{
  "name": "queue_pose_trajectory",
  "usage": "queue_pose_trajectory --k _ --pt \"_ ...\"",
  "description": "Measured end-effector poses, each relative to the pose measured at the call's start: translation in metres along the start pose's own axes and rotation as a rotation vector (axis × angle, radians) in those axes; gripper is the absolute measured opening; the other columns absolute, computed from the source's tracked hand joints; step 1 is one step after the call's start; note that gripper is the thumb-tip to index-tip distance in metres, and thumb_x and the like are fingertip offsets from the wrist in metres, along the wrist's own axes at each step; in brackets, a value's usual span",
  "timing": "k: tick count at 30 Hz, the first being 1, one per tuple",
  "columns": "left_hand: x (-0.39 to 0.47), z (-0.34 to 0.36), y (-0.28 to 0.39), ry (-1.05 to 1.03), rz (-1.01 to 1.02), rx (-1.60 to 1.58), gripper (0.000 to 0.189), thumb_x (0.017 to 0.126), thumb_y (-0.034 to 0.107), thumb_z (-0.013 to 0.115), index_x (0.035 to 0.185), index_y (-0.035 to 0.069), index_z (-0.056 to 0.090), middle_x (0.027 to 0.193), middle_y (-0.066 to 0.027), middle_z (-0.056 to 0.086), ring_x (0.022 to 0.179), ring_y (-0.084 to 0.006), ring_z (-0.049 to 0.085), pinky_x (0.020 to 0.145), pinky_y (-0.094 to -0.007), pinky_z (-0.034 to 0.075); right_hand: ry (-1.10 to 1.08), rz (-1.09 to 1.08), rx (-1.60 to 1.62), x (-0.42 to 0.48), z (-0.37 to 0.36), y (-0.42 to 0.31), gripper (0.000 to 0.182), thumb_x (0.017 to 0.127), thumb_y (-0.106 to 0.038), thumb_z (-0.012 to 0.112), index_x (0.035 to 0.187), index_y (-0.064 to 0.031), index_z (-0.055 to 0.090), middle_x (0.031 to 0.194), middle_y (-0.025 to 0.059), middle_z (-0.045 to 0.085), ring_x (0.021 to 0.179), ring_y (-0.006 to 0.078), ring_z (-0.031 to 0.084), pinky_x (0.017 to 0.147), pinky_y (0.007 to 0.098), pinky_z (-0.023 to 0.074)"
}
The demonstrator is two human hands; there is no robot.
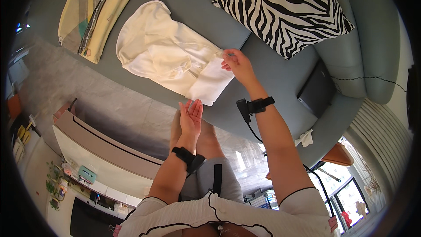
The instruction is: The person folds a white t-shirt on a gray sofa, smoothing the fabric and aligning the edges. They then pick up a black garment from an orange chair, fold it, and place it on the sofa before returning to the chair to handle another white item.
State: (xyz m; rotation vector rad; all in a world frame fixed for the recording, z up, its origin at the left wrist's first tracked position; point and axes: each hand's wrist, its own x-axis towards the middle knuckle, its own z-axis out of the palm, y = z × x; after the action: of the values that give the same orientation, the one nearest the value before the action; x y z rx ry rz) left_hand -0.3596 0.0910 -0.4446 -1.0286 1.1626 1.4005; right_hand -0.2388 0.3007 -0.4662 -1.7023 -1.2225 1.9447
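A white cloth garment (164,46) lies on the grey sofa (263,85), its hem end turned up in a flat folded band. At the upper right corner of that band is my right hand (235,62), thumb and fingers curled at the edge; whether cloth is pinched between them is hard to tell. My left hand (192,115) is palm up at the near edge of the band, fingers apart, the fingertips close to or touching the cloth. Both wrists carry black strapped devices.
Folded yellow and grey patterned cloths (95,19) lie at the sofa's left. A zebra-striped cushion (286,10) is at the upper right, with a black laptop (317,89) below it and a crumpled white tissue (305,138) near the sofa's edge. A cable crosses the backrest.
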Motion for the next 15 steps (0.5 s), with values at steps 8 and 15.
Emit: queue_pose_trajectory --k 8,15 --pt "0.037 -0.035 -0.058 0.03 0.155 0.603 0.031 0.083 0.033 0.072 0.096 0.01 0.057 0.085 0.0038 0.055 0.079 -0.0073 0.05 0.075 -0.0243 0.041 0.362 -0.083 -0.832 -0.013 -0.034 0.061 0.046 0.073 -0.029 0.074 0.109 -0.0056 0.057 0.11 0.0137 0.053 0.101 0.0307 0.053 0.083 0.0414 0.0474" --pt "0.041 -0.027 -0.064 0.011 -0.05 0.413 0.024 0.079 0.025 0.076 0.089 0.013 0.057 0.08 0.004 0.056 0.077 -0.0068 0.052 0.074 -0.0248 0.046 0.235 -0.262 -1.097 0.001 -0.033 0.065 0.04 0.069 -0.028 0.074 0.098 -0.0053 0.057 0.109 0.0153 0.054 0.094 0.0346 0.054 0.08 0.0425 0.048"
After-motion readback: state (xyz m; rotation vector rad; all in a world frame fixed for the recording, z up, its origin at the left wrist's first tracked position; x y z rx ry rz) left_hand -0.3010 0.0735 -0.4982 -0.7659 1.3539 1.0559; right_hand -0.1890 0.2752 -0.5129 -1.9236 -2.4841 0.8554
